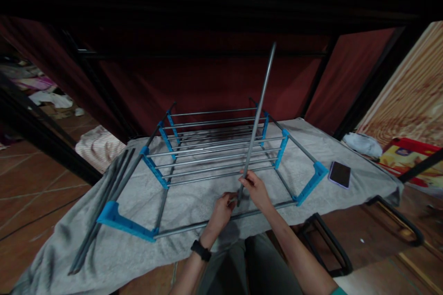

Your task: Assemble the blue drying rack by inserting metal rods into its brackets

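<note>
A metal rack (221, 156) of grey rods and blue plastic brackets lies on a grey cloth (194, 203) over a low table. My right hand (255, 189) is closed around the lower end of a long grey rod (259, 106) that stands nearly upright and leans away to the right. My left hand (223, 207), with a black watch on the wrist, pinches the rod's bottom tip just above the rack's front bar. A blue bracket (126, 223) sits at the front left corner, another blue bracket (311, 183) at the front right.
Several loose grey rods (100, 207) lie along the cloth's left side. A phone (339, 174) rests on the cloth at the right. A black metal frame (328, 244) stands on the tiled floor at the right. Dark red curtains hang behind. Crumpled cloth (98, 145) lies at the left.
</note>
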A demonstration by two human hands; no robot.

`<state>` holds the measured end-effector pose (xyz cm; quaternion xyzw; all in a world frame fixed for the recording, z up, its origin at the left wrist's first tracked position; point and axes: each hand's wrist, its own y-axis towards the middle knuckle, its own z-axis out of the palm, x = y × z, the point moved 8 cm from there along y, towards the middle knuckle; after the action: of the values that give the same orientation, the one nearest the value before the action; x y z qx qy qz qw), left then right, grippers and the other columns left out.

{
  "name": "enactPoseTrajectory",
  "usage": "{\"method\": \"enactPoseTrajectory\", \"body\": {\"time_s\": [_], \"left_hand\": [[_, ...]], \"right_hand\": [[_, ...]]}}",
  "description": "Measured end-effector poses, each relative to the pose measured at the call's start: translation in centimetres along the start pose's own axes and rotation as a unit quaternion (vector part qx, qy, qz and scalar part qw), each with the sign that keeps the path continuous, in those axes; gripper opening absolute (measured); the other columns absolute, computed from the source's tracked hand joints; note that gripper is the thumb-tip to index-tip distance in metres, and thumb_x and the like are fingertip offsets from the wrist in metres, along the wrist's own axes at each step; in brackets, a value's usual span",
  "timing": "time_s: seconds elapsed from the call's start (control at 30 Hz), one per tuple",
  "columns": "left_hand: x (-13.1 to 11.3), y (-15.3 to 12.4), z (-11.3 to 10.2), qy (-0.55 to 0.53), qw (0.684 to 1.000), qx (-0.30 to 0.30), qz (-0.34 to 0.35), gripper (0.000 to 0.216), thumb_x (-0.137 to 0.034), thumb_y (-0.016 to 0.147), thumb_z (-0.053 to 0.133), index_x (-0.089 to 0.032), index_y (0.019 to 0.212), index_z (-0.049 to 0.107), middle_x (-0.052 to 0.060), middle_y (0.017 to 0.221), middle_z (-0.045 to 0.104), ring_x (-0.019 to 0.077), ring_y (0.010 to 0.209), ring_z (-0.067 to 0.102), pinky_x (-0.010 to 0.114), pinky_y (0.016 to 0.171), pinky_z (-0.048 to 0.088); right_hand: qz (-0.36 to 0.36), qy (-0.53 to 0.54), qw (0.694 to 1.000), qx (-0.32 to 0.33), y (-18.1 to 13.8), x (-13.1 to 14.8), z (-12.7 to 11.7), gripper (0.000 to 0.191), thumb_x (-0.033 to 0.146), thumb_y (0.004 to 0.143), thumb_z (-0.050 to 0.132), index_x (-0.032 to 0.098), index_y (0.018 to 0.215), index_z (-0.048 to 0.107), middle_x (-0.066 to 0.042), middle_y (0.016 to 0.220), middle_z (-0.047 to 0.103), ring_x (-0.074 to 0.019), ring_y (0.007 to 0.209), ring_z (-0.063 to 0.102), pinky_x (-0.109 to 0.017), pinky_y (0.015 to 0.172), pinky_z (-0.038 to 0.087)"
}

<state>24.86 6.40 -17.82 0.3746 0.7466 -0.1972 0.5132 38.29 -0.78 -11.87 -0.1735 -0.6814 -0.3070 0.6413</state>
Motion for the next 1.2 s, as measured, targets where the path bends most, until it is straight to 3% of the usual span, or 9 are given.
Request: {"method": "enactPoseTrajectory", "body": {"time_s": [0.23,0.37,0.5,0.67,0.83,1.0,1.2], "left_hand": [[-6.7,0.3,-5.9,-0.058,0.987,-0.146,0.044,0.025,-0.031,0.085,0.059,-0.021,0.105,0.07,0.01,0.109,0.069,0.022,0.099,0.065,0.036,0.084,0.053],[-10.9,0.1,-8.2,-0.106,0.973,-0.194,0.068,0.034,-0.035,0.083,0.065,-0.023,0.114,0.067,0.009,0.108,0.07,0.0218,0.099,0.066,0.034,0.083,0.052],[-12.9,-0.3,-8.5,-0.186,0.963,-0.181,0.071,0.044,-0.032,0.078,0.072,-0.023,0.119,0.063,0.008,0.109,0.07,0.0214,0.101,0.065,0.031,0.08,0.051],[-13.0,-1.3,-8.2,-0.251,0.951,-0.17,0.06,0.038,-0.032,0.079,0.072,-0.021,0.114,0.065,0.008,0.105,0.071,0.0207,0.1,0.065,0.031,0.083,0.051],[-12.3,-2.1,-9.8,-0.27,0.935,-0.22,0.06,0.034,-0.033,0.081,0.071,-0.019,0.112,0.065,0.007,0.097,0.072,0.0175,0.089,0.066,0.03,0.079,0.052],[-10.8,-2.9,-13.3,-0.311,0.896,-0.315,0.046,0.032,-0.037,0.078,0.073,-0.018,0.103,0.067,0.006,0.093,0.073,0.016,0.086,0.067,0.027,0.077,0.052],[-7.9,-3.4,-16.0,-0.392,0.844,-0.365,0.002,0.031,-0.043,0.073,0.077,-0.016,0.082,0.065,0.006,0.088,0.072,0.0116,0.073,0.065,0.027,0.074,0.054]], "right_hand": [[-0.083,-0.146,0.986,0.006,-0.2,1.3,-0.8,0.03,0.031,0.089,0.052,0.025,0.116,0.064,-0.004,0.109,0.07,-0.0208,0.1,0.064,-0.036,0.092,0.049],[-0.112,-0.314,0.943,0.01,-0.7,1.8,-0.8,0.032,0.022,0.093,0.043,0.025,0.118,0.063,-0.006,0.109,0.068,-0.0211,0.1,0.065,-0.033,0.087,0.051],[-0.139,-0.424,0.894,0.03,-1.7,1.6,-0.9,0.037,0.015,0.093,0.04,0.026,0.121,0.061,-0.007,0.107,0.067,-0.0199,0.097,0.065,-0.029,0.082,0.051],[-0.163,-0.499,0.85,0.049,-2.9,0.5,-2.5,0.047,0.006,0.089,0.04,0.026,0.128,0.056,-0.007,0.11,0.066,-0.02,0.1,0.063,-0.031,0.085,0.051],[-0.193,-0.534,0.823,0.036,-3.2,0.0,-4.6,0.044,0.007,0.088,0.039,0.023,0.126,0.054,-0.008,0.11,0.066,-0.0219,0.097,0.064,-0.034,0.082,0.052],[-0.199,-0.519,0.831,0.021,-3.1,-0.9,-6.3,0.03,0.017,0.093,0.039,0.02,0.119,0.053,-0.009,0.104,0.068,-0.0225,0.093,0.067,-0.035,0.079,0.053],[-0.204,-0.522,0.828,0.011,-3.0,-3.1,-7.8,0.024,0.031,0.095,0.041,0.021,0.114,0.053,-0.009,0.1,0.069,-0.0242,0.091,0.067,-0.039,0.079,0.054]]}}
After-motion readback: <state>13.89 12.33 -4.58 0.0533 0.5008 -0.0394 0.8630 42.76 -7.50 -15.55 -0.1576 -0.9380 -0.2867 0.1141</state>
